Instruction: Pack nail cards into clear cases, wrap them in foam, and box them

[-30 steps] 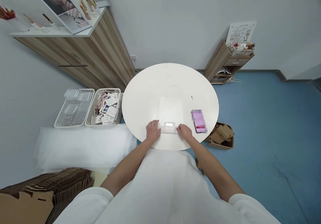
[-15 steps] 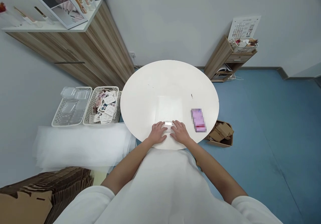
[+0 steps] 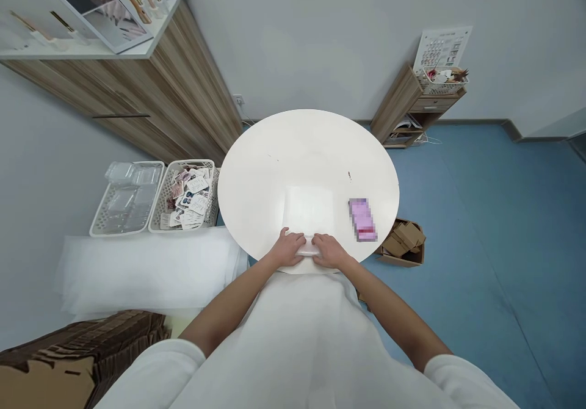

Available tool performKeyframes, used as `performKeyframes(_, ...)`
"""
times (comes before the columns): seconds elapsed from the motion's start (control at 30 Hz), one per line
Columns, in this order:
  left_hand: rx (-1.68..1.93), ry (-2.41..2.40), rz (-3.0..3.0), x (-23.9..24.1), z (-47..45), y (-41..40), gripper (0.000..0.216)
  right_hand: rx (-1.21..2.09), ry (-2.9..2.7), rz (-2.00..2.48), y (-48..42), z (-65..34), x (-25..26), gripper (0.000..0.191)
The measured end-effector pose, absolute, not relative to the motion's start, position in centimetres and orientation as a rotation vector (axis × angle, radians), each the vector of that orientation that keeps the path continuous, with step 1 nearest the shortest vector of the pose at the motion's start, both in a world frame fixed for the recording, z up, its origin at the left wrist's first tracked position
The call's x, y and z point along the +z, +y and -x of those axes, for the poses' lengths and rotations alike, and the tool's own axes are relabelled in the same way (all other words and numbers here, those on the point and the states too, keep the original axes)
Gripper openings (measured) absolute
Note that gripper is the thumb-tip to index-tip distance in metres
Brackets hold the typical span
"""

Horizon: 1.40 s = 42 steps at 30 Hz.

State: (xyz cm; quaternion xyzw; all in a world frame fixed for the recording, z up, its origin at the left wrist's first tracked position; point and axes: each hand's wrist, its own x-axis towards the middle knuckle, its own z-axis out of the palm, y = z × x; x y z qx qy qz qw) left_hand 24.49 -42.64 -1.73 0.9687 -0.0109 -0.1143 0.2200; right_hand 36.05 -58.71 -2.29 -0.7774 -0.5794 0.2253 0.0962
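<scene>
Close to the near edge of the round white table (image 3: 247, 171), a small flat packet (image 3: 308, 248) lies between my hands, covered in a thin whitish translucent film. My left hand (image 3: 287, 249) is closed on its left end, fingers curled over the top. The right end is gripped the same way by my right hand (image 3: 328, 251). Beyond the packet, a pale translucent sheet (image 3: 309, 210) is spread flat on the tabletop. What is inside the packet is hidden.
A blurred purple phone-shaped object (image 3: 363, 220) lies to the right. On the left are a basket of cards (image 3: 185, 198), a basket of clear plastic boxes (image 3: 128, 198) and stacked translucent sheets (image 3: 146, 271). An open carton (image 3: 401, 242) stands at the table's right.
Both hands have drawn back toward my body, and their fingers have curled from spread to closed. The clear box between them is now covered by the whitish film.
</scene>
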Motion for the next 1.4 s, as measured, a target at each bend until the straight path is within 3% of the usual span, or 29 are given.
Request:
performKeyframes(0.4, -0.312, 0.172, -2.602, -0.4, -26.5, -41.6, 0.022, 0.620, -1.505, 2.342, -57.8, -37.7, -0.7, 0.023)
performKeyframes(0.63, -0.570, 0.342, -2.448, -0.9, -29.6, -39.3, 0.033, 0.767, -1.330, 2.428, -55.4, -40.1, -1.5, 0.030)
performKeyframes(0.8, -0.621, 0.495, -2.469, -2.0, -30.1, -39.1, 0.032, 0.820, -1.150, 2.521, -54.1, -40.4, -2.4, 0.024)
performKeyframes(1.0, -0.520, 0.558, -2.601, -2.5, -29.6, -39.7, 0.031, 0.624, -1.186, 2.603, -54.2, -40.6, -3.3, 0.021)
performKeyframes(1.2, -0.135, 0.521, -2.749, -2.1, -27.5, -40.4, 0.047, 0.250, -1.250, 2.637, -57.6, -40.6, -3.7, 0.029)
performKeyframes(1.4, -0.176, 0.238, -2.755, -2.4, -26.1, -41.1, 0.056, 0.404, -1.736, 2.296, -56.9, -38.9, -3.2, 0.040)
